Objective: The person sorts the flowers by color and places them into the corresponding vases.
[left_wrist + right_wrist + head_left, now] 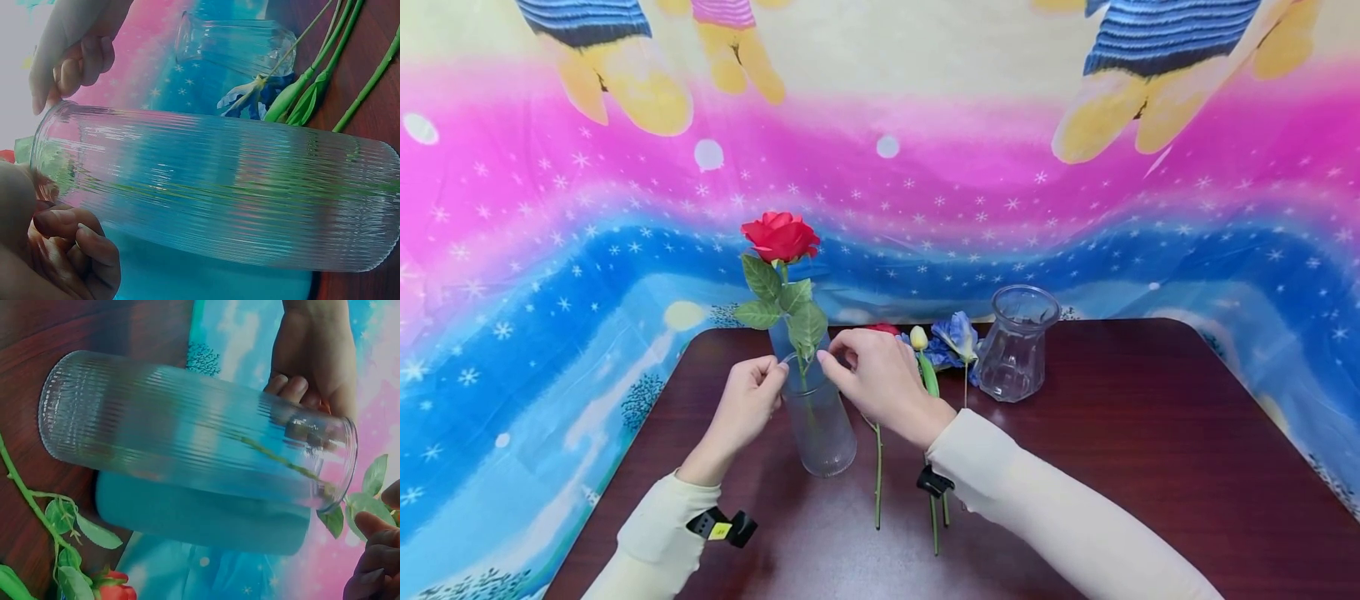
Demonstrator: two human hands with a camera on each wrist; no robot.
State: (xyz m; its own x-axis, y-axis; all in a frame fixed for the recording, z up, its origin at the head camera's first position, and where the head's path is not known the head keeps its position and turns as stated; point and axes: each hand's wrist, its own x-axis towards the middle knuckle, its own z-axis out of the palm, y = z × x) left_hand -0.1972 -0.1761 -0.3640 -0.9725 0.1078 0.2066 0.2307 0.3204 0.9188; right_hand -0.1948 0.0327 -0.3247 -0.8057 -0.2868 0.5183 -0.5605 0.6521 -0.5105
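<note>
A ribbed clear glass vase [826, 433] stands upright on the table, and a red rose [781, 237] with green leaves rises from its mouth. My left hand [748, 408] holds the left side of the vase's rim between thumb and curled fingers; in the left wrist view this hand [65, 244] is at the lower left. On the rim's right side is my right hand [887, 383], its fingers bent. The right wrist view shows that hand [375, 556] close beside the rose's leaves [364, 512]; whether it pinches anything cannot be told. Through the glass the stem [275, 456] is visible.
Behind the clear vase stands a blue vase [200, 512]. To the right lie a blue flower [957, 337], a pale yellow tulip [918, 337] and another red rose [115, 586], stems toward the front. Beyond them a shorter clear glass vase [1011, 362] stands near the table's back edge.
</note>
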